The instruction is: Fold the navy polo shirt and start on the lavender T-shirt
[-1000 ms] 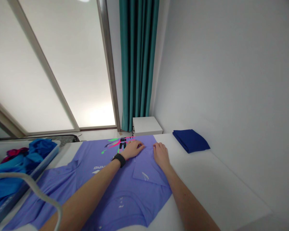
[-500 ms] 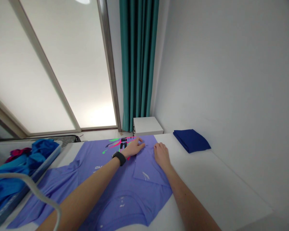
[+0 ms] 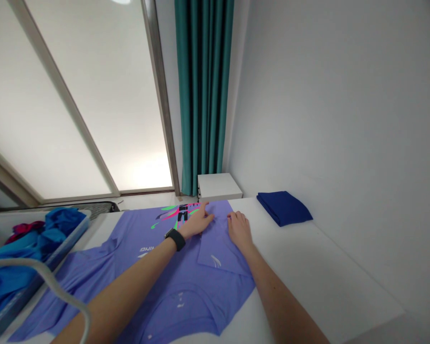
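A purple T-shirt (image 3: 179, 272) with a bright print and white lettering lies spread on the white table (image 3: 294, 272), its neckline toward me. Its right side is folded inward as a flap (image 3: 217, 243) with a small white logo. My left hand (image 3: 198, 222), with a dark watch on the wrist, rests on the shirt by the flap's inner edge, index finger stretched out and thumb apart. At the outer folded edge, my right hand (image 3: 240, 229) has its fingers curled together on the fabric; its grip underneath is partly hidden.
A folded dark blue cloth (image 3: 284, 208) lies against the wall at right. On the left, a plastic bin (image 3: 80, 234) holds blue and red clothes. A white cable (image 3: 53, 282) crosses the lower left. Beyond the table stand a white cabinet (image 3: 220, 186) and a green curtain (image 3: 204, 95).
My left index finger has straightened and points farther away from me. The right hand stays at the folded edge, and the shirt lies almost the same.
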The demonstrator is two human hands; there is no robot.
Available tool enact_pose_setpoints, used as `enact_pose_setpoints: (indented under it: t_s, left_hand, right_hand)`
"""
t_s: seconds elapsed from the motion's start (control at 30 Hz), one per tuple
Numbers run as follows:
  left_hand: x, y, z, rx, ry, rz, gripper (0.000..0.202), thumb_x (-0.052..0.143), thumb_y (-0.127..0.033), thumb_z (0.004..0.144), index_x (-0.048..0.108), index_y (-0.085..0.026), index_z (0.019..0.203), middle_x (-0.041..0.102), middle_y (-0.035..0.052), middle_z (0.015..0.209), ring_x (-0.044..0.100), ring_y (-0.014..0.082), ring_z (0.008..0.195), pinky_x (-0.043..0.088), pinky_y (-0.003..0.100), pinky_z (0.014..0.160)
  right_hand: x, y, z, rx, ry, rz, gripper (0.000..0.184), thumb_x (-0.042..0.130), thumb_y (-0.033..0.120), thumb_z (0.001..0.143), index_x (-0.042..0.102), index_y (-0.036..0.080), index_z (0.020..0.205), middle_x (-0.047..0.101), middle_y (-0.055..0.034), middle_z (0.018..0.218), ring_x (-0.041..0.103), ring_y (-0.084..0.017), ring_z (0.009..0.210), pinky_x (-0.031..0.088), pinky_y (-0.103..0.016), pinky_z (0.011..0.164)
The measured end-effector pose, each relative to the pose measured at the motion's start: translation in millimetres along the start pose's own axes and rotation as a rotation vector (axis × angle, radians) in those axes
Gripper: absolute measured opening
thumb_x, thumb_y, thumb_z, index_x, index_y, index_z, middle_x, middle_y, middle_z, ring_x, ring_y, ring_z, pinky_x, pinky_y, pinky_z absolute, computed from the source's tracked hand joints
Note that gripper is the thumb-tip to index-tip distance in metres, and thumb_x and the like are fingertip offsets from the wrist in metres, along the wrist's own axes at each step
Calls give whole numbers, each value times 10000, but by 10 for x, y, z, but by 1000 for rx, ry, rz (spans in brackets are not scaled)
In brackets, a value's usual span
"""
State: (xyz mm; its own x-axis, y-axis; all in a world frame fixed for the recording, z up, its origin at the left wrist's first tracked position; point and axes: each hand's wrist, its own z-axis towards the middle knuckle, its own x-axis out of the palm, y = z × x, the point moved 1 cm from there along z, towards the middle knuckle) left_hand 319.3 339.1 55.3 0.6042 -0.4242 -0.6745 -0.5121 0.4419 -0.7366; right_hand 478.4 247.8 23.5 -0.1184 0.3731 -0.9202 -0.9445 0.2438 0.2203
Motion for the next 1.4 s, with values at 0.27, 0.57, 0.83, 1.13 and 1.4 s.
enact_pose_setpoints:
  t_s: [0.27,0.57,0.83,1.13,1.4]
  left_hand:
    - [-6,151,-137,123,-2,-96,618,530,-145,804,372,-187,1400,562,88,1196,522,91,637,511,278,671]
    - [-44,125,-403,238,-101,168,442,527,-135,820,495,-180,1259,555,85,1170,593,159,849,486,332,870]
    - [-157,-60,-1066,216,-64,527,210,497,-360,932,617,-204,858,657,38,881,592,227,895,375,390,842]
    - [15,-122,-1271,176,-96,663,229,499,-387,922,596,-197,839,632,63,939,550,254,954,332,407,837]
    - [85,-129,-1324,176,-48,568,116,518,-296,887,567,-198,849,610,42,927,529,232,934,327,379,816]
  right_hand:
    - [-23,21,1,4,10,-8,220,425,254,970,595,193,1095,599,-92,1096,518,-221,1056,357,-322,898]
    - [-125,37,-8,-59,16,-7,285,394,228,973,607,179,1156,599,-113,1146,501,-233,1110,341,-327,948]
    - [-122,414,196,-271,144,-80,336,349,205,982,610,199,1194,634,-94,1174,530,-220,1099,344,-337,922]
    - [12,600,129,-283,106,-141,244,455,282,957,606,159,1105,610,-130,1130,495,-260,1081,349,-368,899]
    - [76,579,108,-316,76,-99,179,409,225,979,573,172,1028,616,-105,1074,506,-243,1021,348,-352,863]
